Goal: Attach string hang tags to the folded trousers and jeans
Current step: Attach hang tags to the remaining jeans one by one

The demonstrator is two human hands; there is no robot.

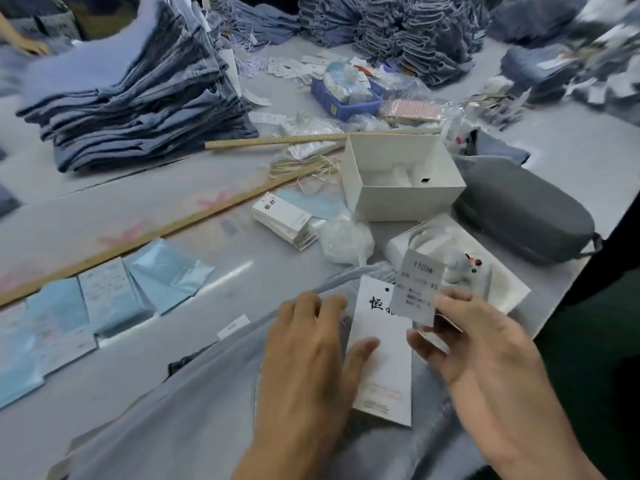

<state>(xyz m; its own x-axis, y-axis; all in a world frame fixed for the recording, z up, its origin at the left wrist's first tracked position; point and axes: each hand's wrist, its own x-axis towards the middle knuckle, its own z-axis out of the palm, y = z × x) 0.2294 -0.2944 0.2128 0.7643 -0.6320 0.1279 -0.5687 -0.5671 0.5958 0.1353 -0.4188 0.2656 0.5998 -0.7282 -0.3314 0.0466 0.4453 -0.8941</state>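
Jeans (194, 410), one folded pair on counter (242, 341) nearest the wearer, tagging unfinished: left hand (308, 341) flat, pressing large white hang tag (381, 368) onto them, right hand (485, 344) pinching small size tag (417, 289) just above it; denim stack (138, 109) far beyond awaits.

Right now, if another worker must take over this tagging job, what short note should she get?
Left hand: fingers flat, thumb pressing the large white hang tag onto the pale trousers.
Right hand: pinches the small size tag, lifted above the large one.
Spare tags and strings lie ahead, beside the white box.
Done: none visibly attached here.
Left: tie both tags on.
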